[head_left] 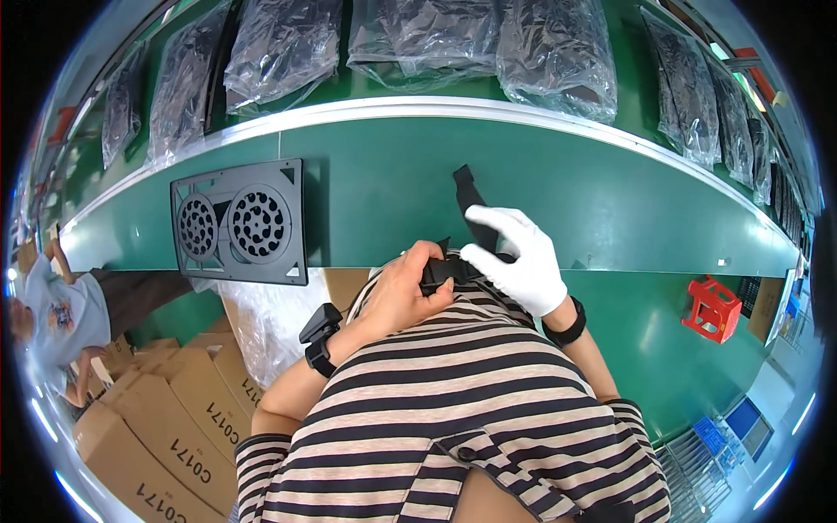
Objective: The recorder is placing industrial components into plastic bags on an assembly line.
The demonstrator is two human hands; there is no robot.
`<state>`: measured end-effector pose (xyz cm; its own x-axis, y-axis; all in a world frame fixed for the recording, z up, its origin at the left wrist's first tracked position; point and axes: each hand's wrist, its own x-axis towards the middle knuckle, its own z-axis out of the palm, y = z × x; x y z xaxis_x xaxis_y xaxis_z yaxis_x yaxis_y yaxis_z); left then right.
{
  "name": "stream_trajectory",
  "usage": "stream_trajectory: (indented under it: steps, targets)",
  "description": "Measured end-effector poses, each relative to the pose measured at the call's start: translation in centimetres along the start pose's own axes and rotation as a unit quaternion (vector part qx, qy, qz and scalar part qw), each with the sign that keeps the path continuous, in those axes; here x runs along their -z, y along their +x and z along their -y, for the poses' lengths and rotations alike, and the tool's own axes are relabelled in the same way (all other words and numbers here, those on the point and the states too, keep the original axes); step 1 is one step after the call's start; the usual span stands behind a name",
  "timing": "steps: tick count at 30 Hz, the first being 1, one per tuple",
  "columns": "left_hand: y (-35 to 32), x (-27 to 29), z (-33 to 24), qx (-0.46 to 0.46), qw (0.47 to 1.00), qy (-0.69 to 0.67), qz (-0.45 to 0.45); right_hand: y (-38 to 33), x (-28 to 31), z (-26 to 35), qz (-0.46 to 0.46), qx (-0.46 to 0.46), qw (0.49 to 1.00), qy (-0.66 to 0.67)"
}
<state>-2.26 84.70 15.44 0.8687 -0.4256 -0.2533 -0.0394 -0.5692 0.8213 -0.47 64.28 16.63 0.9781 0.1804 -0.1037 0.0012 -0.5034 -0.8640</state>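
At my waist, my bare left hand (408,286) is closed on a black belt buckle (436,272). From the buckle a loose black strap (471,196) runs forward over the table edge. My right hand (526,266), in a white glove, is beside it with thumb and forefinger spread in a C shape. The strap shows in the gap between them; whether the glove touches it I cannot tell. The other gloved fingers are partly hidden. A black device is strapped on my left wrist, a black band on my right.
On the green table (384,192), a black panel with two round grilles (240,222) stands at the left. Several plastic-wrapped dark parts (558,61) lie beyond the pale rail. Cardboard boxes (174,427) and a person (65,305) are at left; a red plastic stool (713,309) is at right.
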Motion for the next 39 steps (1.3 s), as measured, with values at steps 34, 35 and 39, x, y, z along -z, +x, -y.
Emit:
stream_trajectory:
  steps: [34,35,39]
  targets:
    - [-1.4,2.2,-1.2,0.053,0.978,-0.186,0.084,-0.1,-1.5,-1.0,0.254,-0.002,0.945,0.206]
    - [-1.4,2.2,-1.3,0.052,0.977,-0.188,0.080,0.0,-1.5,-0.9,0.257,-0.001,0.945,0.202]
    - [-1.6,2.0,-1.4,0.060,0.978,-0.176,0.093,-0.2,-1.9,-1.1,0.205,0.002,0.960,0.189]
